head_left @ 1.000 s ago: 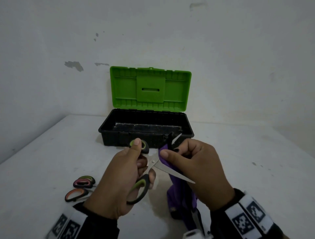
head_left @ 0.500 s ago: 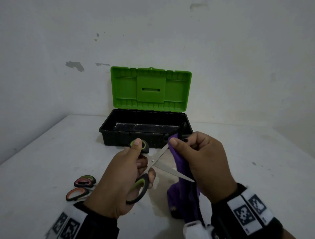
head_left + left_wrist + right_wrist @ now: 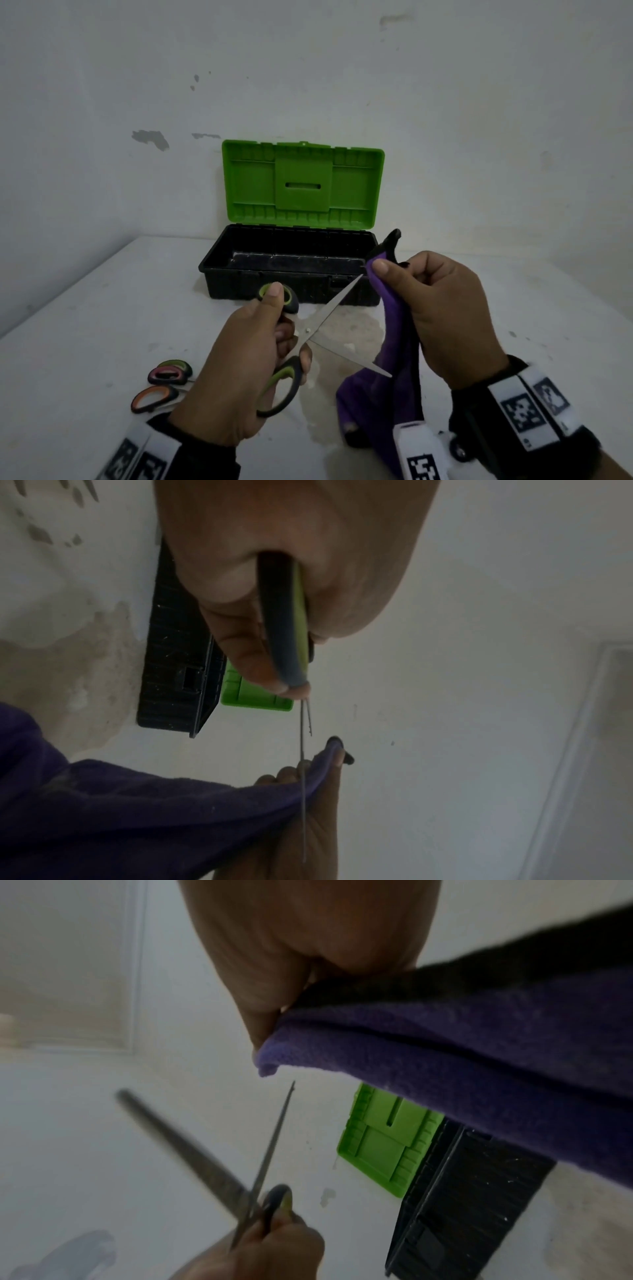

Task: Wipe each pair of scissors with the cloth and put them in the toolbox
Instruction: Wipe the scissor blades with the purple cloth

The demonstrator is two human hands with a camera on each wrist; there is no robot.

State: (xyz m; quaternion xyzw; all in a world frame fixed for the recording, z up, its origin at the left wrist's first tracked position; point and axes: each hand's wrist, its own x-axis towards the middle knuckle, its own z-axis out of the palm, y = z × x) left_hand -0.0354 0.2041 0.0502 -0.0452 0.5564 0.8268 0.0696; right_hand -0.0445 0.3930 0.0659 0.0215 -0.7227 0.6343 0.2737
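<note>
Toolbox point(image 3: 291, 274) behind scissors point(image 3: 329, 329); cloth point(image 3: 394, 359) right of them.

A white desk point(image 3: 102, 308) with a stained patch point(image 3: 352, 329) meets a white wall point(image 3: 479, 120) bearing chipped paint marks point(image 3: 150, 138).

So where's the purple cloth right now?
In the head view the purple cloth hangs from the right hand, right of the open green-handled scissors in the left hand, in front of the toolbox.

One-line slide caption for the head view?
Left hand holds open green-handled scissors; right hand grips purple cloth before open toolbox.
</note>
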